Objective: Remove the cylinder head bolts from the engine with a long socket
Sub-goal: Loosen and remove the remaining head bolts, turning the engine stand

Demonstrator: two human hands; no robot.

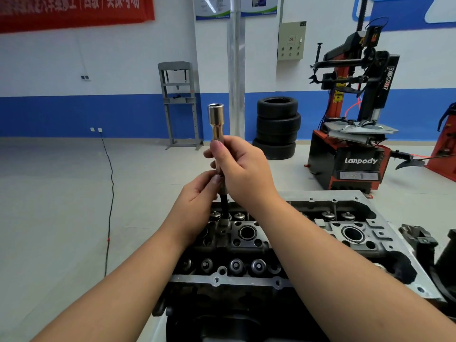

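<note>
Chrome long socket (216, 119) held upright above the cylinder head (283, 243), a black bolt (224, 206) hanging from its lower end. Right hand (243, 169) wrapped round the socket; left hand (197, 196) pinching the junction with the bolt. Risk: a loose pinch could drop the bolt into the head's openings.

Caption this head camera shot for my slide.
Both hands hold a long socket upright on a bolt above the cylinder head.
</note>
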